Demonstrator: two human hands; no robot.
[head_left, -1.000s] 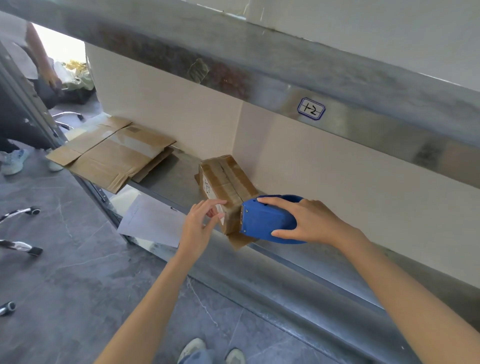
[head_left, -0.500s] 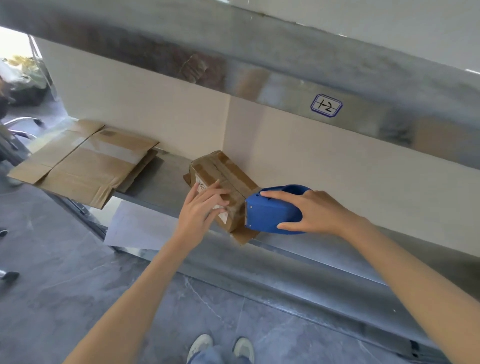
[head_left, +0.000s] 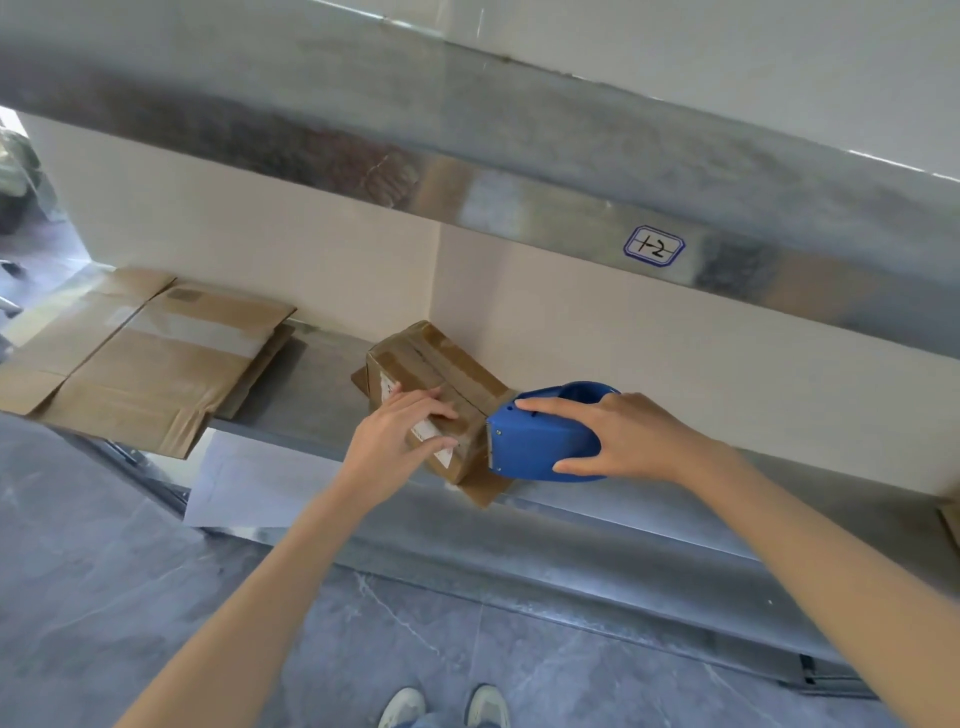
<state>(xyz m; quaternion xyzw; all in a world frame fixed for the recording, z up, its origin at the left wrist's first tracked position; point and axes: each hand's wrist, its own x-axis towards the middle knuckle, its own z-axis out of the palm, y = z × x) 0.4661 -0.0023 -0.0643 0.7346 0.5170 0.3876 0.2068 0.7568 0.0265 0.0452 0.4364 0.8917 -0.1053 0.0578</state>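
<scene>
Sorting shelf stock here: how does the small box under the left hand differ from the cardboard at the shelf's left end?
The small box is folded up and taped shut; the flattened cardboard lies open and flat. The left hand presses the small box and the right hand's blue tape dispenser meets it; the flattened cardboard is untouched. Both are brown, taped, on the metal shelf.
</scene>
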